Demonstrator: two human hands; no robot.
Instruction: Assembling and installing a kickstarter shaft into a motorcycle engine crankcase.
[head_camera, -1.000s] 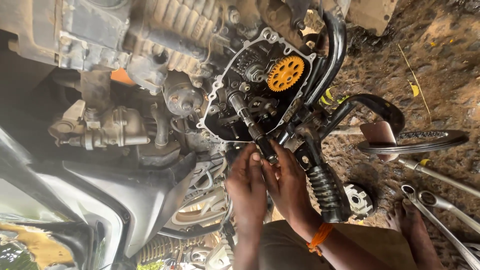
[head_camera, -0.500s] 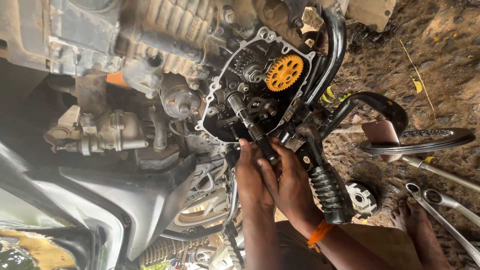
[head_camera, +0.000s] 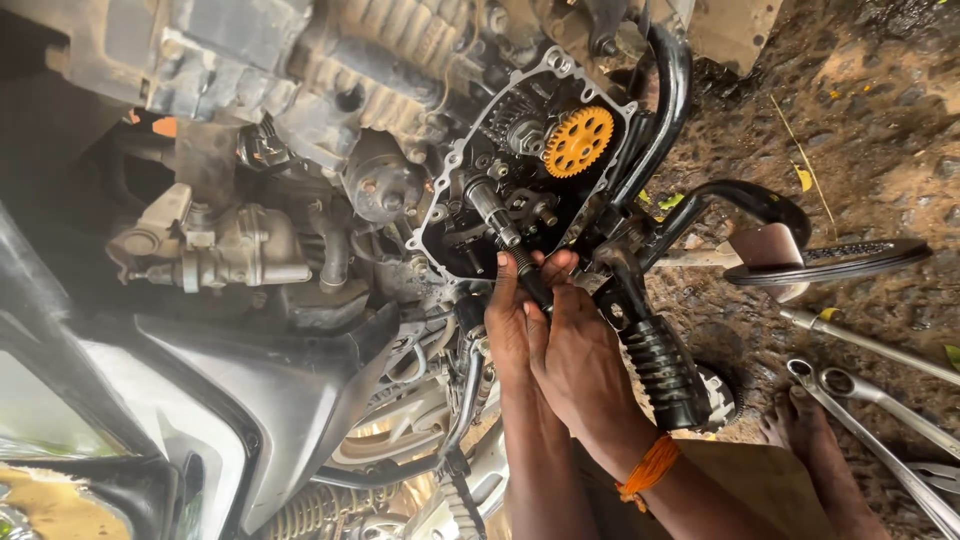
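Orange thread band (head_camera: 648, 468) circles your right wrist at 5 o'clock, nearest the camera. Your right hand (head_camera: 578, 352) lies just above it, fingers curled together and clamped on the dark shaft (head_camera: 530, 282) that juts from the open engine case (head_camera: 478, 235). Your left hand (head_camera: 508, 318) presses alongside at 6 o'clock, touching the right one; its fingers close on the same shaft from the other side. Ribbed black footpeg rubber (head_camera: 662, 368) sits just beside your right hand, at 4 o'clock. A bare foot (head_camera: 805, 440) rests on the dirt ground (head_camera: 880, 130) at 4 o'clock, near two ring spanners (head_camera: 860, 405). Farther out, at 3 o'clock, a black brake pedal (head_camera: 830, 262) lies flat. Past your fingertips, toward 12 o'clock, the shaft runs into the case among steel gears, with an orange sprocket gear (head_camera: 580, 140) at its upper edge. Carburettor body (head_camera: 215, 250) sits well apart at 9 o'clock.
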